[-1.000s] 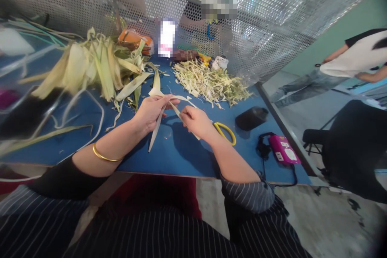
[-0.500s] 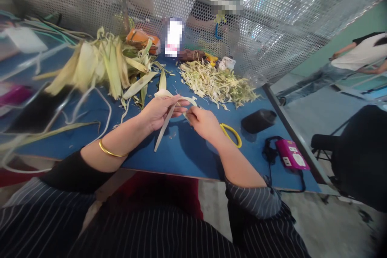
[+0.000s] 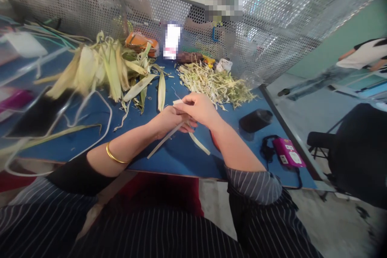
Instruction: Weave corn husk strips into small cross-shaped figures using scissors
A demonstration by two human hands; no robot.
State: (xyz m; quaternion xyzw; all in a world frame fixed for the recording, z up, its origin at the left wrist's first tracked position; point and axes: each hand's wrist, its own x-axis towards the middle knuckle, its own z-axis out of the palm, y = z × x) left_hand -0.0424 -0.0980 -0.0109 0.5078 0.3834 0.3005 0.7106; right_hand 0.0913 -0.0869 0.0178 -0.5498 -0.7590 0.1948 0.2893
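Note:
Over the middle of the blue table [image 3: 169,159], my left hand [image 3: 171,121] is closed on pale husk strips [image 3: 165,141]. One end hangs down to the left, another to the right below the fingers. My right hand [image 3: 198,107] lies over the left fingertips and pinches the pale upper end of the husk. A single husk leaf [image 3: 161,92] rests just beyond my left hand. Behind my hands is a heap of shredded husk [image 3: 211,82]. A big bunch of whole husks [image 3: 99,64] lies at the left.
A black cylinder [image 3: 255,121] and a magenta power box [image 3: 288,152] with a black cable stand at the right. A lit phone [image 3: 172,40] and an orange packet [image 3: 142,44] are near the mesh screen [image 3: 272,28]. A person stands far right.
My right hand has moved up and left onto my left hand, which has shifted slightly right and down. One strip end now hangs toward the lower right. The yellow ring is hidden.

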